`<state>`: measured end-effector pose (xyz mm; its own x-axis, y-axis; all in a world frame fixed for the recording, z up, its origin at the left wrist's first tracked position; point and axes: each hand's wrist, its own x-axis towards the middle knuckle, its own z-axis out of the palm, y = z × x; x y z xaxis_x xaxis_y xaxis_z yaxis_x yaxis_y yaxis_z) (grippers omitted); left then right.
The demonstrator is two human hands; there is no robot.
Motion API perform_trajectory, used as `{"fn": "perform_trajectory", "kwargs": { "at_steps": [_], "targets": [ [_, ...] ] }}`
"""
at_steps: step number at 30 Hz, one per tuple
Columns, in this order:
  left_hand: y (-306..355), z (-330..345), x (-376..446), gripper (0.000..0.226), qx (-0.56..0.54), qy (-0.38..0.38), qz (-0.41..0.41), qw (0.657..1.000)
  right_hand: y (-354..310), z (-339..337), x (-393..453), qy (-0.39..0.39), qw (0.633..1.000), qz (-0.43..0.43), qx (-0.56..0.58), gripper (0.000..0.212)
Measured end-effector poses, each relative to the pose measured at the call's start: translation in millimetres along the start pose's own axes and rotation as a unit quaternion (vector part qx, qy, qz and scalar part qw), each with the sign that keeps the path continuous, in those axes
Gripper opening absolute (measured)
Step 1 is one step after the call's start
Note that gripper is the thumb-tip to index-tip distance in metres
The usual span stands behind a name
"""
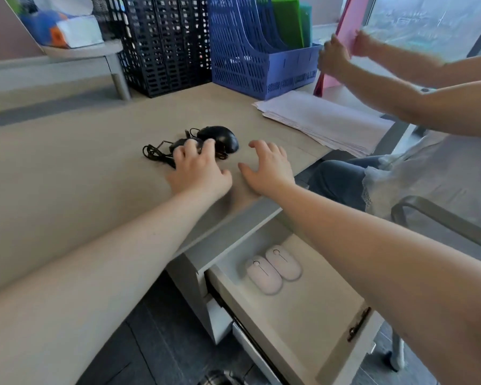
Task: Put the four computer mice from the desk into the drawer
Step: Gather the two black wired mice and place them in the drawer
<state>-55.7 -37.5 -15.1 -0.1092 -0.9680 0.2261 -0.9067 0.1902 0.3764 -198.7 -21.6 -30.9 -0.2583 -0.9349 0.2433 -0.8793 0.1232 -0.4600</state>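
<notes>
Two black wired mice lie on the desk (67, 176). The farther black mouse (220, 137) is in plain sight. The nearer black mouse (179, 144) is mostly covered by the fingers of my left hand (197, 168), which curl over it. Its coiled cable (154, 155) lies to the left. My right hand (270, 165) hovers open, fingers spread, just right of the mice and touches nothing. Two white mice (274, 269) lie side by side in the open drawer (311, 309) below the desk edge.
A black mesh file rack (161, 43) and a blue file rack (253, 48) stand at the back. A paper stack (322, 120) lies at the right. Another person sits at the right, both hands on a pink folder (345, 31). A chair arm (442, 218) is beside the drawer.
</notes>
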Motion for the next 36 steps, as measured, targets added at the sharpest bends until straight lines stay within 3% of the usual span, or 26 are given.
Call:
{"fn": "perform_trajectory", "kwargs": {
  "at_steps": [2,5,9,14,19,24,27,32,36],
  "targets": [
    [-16.1,2.1,19.8,0.075,0.037,-0.068,-0.044,0.996,-8.0,7.9,17.6,-0.044,0.999,-0.003,0.015,0.065],
    [-29.8,6.4,40.1,0.081,0.045,-0.104,-0.062,0.992,-18.4,19.2,42.2,-0.073,0.996,-0.018,0.038,0.073],
    [-39.7,13.6,55.2,0.073,0.047,-0.066,-0.027,0.996,-30.6,33.2,66.0,-0.108,0.993,-0.029,0.039,0.080],
    [-43.0,22.8,62.5,0.066,0.026,0.000,0.026,0.999,-31.9,41.3,81.6,-0.118,0.992,-0.038,0.022,0.068],
    [-33.3,15.1,60.4,0.051,0.080,-0.027,0.028,0.996,-32.1,41.9,74.9,-0.044,0.998,-0.035,0.040,0.052],
    [-19.3,7.8,43.2,0.033,0.081,-0.016,0.057,0.995,-31.3,32.3,54.3,-0.004,0.999,-0.007,0.036,0.051],
    [-14.5,3.5,24.8,0.029,0.093,-0.019,0.077,0.993,-24.7,20.4,35.3,-0.029,1.000,-0.008,0.006,0.063],
    [0.4,-4.5,-8.7,0.032,0.104,-0.043,0.105,0.988,-14.0,-12.7,0.0,-0.085,0.996,0.015,-0.030,0.062],
    [23.3,-7.5,-47.6,0.036,0.104,-0.060,0.118,0.986,2.2,-35.9,-38.1,-0.086,0.996,0.029,-0.021,0.061]
  ]
}}
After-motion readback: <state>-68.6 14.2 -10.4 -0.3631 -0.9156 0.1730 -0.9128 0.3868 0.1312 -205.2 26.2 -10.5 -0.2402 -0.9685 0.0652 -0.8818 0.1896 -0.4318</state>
